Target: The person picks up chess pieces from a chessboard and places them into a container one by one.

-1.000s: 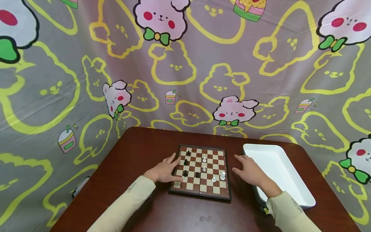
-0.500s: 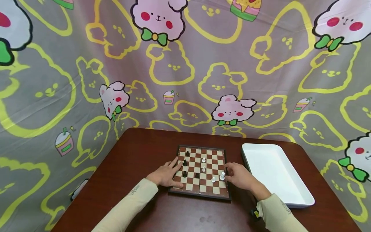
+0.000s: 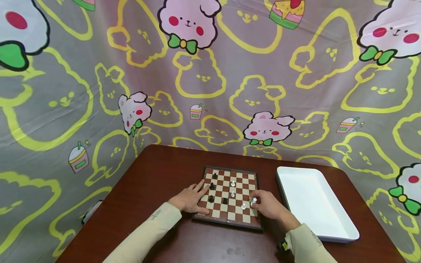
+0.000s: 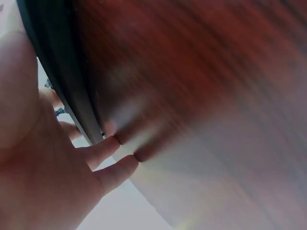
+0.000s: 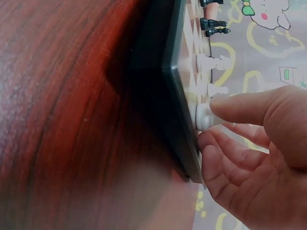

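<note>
A chessboard (image 3: 241,218) lies on the table with a few black and white pieces on it. My right hand (image 3: 268,205) reaches over its right edge and pinches a tall white chess piece (image 3: 254,200) between thumb and fingers. The piece's wide base (image 5: 203,117) stands at the board surface in the right wrist view. A white pawn (image 3: 243,206) stands just left of it. My left hand (image 3: 189,198) rests at the board's left edge with fingers spread. In the left wrist view, two of its fingertips (image 4: 128,165) touch the table beside the dark board side (image 4: 72,81).
A white tray (image 3: 320,233) stands right of the board, close to my right forearm. Several black pieces, one a dark piece (image 3: 211,199), stand on the left half, near my left hand. A patterned cloth (image 3: 210,109) hangs behind the table (image 3: 158,164).
My right hand has moved left from beside the tray to the board's right edge and closed round the tall white piece. My left hand has settled slightly against the left edge.
</note>
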Demonstrator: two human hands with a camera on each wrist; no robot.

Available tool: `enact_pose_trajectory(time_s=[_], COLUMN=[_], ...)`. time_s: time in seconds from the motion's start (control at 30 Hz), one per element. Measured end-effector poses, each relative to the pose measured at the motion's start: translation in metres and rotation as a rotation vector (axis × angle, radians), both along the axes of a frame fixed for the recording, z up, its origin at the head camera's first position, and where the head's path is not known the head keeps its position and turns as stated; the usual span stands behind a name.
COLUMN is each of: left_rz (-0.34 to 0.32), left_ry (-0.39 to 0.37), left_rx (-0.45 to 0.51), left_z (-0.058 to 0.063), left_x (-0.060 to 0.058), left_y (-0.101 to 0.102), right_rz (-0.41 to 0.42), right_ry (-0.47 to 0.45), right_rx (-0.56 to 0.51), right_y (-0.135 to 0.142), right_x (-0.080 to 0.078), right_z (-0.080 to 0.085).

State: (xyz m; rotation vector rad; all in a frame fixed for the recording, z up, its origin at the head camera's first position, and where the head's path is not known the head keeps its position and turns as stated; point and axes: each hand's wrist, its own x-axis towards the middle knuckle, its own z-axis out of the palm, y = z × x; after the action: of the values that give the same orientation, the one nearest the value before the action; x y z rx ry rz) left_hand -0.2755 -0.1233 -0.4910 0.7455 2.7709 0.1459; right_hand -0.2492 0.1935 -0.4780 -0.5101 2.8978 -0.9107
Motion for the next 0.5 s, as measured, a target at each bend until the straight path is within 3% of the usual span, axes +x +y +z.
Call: enact_pose_trajectory(time_s=[0.1, 0.5], left_rz=[-0.011, -0.011], left_ry=[0.012, 0.015], left_rx=[-0.004, 0.008], left_z=[-0.0021, -0.0047], left_x=[-0.0004, -0.0025], left_y=[-0.0003, -0.0015], right_rz=[-0.023, 0.026], right_ry=[0.0, 0.07], right_rx=[0.009, -0.01], right_y=[0.0, 0.0082], right_x=[-0.0001, -0.0009], right_z=[-0.0025, -0.0052])
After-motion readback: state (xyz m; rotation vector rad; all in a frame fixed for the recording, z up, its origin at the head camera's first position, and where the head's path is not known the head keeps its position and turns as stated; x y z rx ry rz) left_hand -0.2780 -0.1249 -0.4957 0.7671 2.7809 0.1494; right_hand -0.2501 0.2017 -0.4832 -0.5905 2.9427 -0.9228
